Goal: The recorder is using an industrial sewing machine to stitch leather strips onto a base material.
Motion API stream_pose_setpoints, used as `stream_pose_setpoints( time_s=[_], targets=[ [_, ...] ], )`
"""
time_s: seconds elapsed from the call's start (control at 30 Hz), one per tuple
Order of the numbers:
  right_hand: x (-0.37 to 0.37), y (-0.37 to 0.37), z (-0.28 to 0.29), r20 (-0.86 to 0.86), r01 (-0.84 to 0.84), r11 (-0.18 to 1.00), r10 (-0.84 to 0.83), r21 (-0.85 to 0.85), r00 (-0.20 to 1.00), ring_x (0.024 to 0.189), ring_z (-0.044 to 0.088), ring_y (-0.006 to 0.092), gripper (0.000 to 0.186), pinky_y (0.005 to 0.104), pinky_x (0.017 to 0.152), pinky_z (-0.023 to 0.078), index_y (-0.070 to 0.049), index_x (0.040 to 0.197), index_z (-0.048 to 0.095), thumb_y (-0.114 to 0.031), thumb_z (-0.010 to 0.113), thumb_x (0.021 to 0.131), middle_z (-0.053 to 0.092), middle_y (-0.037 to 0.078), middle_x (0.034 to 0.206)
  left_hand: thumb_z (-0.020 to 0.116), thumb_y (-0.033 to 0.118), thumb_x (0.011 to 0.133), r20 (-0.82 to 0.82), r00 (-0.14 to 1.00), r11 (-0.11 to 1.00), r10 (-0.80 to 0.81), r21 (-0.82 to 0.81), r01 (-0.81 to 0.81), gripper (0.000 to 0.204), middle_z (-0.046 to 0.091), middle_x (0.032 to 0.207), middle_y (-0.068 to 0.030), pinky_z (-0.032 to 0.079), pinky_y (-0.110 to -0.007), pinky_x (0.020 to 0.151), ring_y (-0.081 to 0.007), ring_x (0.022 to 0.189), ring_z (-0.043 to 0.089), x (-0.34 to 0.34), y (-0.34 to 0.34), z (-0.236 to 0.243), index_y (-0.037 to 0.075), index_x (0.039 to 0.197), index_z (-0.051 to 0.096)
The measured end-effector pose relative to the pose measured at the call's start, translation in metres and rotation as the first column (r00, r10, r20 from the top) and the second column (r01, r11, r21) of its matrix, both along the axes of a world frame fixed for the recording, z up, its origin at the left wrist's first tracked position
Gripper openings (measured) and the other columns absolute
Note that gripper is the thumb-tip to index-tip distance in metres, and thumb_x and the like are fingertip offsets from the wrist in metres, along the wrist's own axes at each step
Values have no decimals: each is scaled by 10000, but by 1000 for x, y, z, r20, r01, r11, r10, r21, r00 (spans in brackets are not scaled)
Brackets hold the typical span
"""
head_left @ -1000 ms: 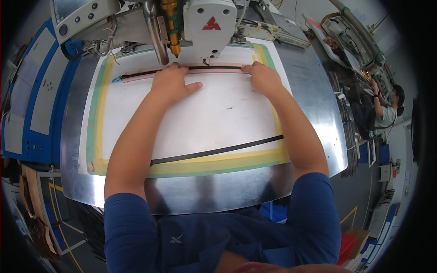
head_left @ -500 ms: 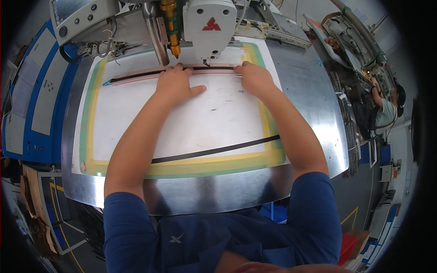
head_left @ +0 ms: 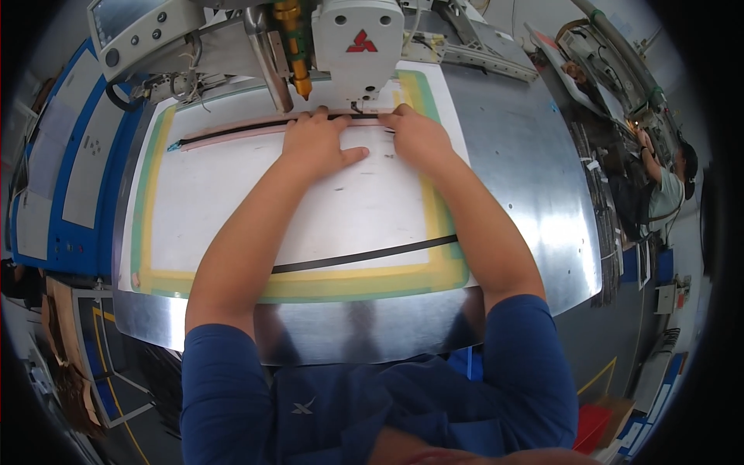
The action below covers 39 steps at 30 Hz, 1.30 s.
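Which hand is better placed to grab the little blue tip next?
Probably the left hand: it's over the upper black strip, nearer the blue tip, while the right hand is farther along.

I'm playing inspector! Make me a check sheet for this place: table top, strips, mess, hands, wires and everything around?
Surface: white sheet with small dark marks, edged in yellow and green tape, on a shiny metal table.
Job's things: black strip along pink backing, passing beneath the white machine head.
Clutter: second black strip across the sheet's near part.
Hands: left hand spread, fingers on the strip; right hand, fingertips on it too.
Cables: dark cable looping below the control panel.
Surroundings: blue-framed cabinet left; another person right.
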State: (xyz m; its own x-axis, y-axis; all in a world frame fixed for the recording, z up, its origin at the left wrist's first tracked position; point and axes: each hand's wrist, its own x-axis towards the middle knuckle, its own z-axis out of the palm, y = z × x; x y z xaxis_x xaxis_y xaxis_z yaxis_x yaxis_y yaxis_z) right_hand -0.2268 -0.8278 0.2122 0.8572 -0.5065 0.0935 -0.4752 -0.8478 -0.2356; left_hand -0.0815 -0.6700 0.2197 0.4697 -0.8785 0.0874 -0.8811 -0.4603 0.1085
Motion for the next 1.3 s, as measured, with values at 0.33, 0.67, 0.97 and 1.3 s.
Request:
stream_pose_setpoints(
  time_s=[0.33, 0.67, 0.97, 1.3],
  targets=[
    [6, 6, 0, 11, 26, 998, -27, 57, 1000, 1117, 697, 310, 402, 437, 950, 575, -169, 1296, 733, -78, 559, 945, 670, 86, 1261, 723, 693, 836, -43, 999, 1000, -4, 29, 5, 753, 603, 1410, -165, 413, -517, 1126, -385, 1309, 566, 5, -4, -5, 229, 1426, 670],
    [13, 16, -20, 115, -70, 996, 63, 56, 991, 1063, 705, 324, 385, 443, 916, 592, -192, 1291, 710, -151, 654, 912, 658, 82, 1249, 702, 740, 820, -37, 996, 991, 78, 109, -73, 805, 591, 1435, -161, 446, -510, 1105, -414, 1295, 576, 4, 2, 4, 270, 1470, 634],
    [26, 26, -10, -10, -65, 998, 65, 1, 998, 1043, 712, 352, 407, 464, 887, 602, -233, 1366, 638, -162, 584, 969, 605, 117, 1280, 685, 689, 860, -23, 999, 998, 28, 49, -27, 776, 596, 1432, -168, 454, -492, 1107, -414, 1304, 573, 14, 14, -5, 206, 1465, 631],
    [25, 15, -7, -82, -46, 998, 43, -38, 996, 1100, 704, 358, 466, 472, 924, 588, -195, 1431, 626, -139, 554, 974, 603, 146, 1325, 636, 490, 978, 40, 997, 991, 73, -118, -68, 546, 651, 1371, -127, 450, -513, 1076, -328, 1299, 598, 109, 106, -29, 101, 1359, 671]
  ],
)
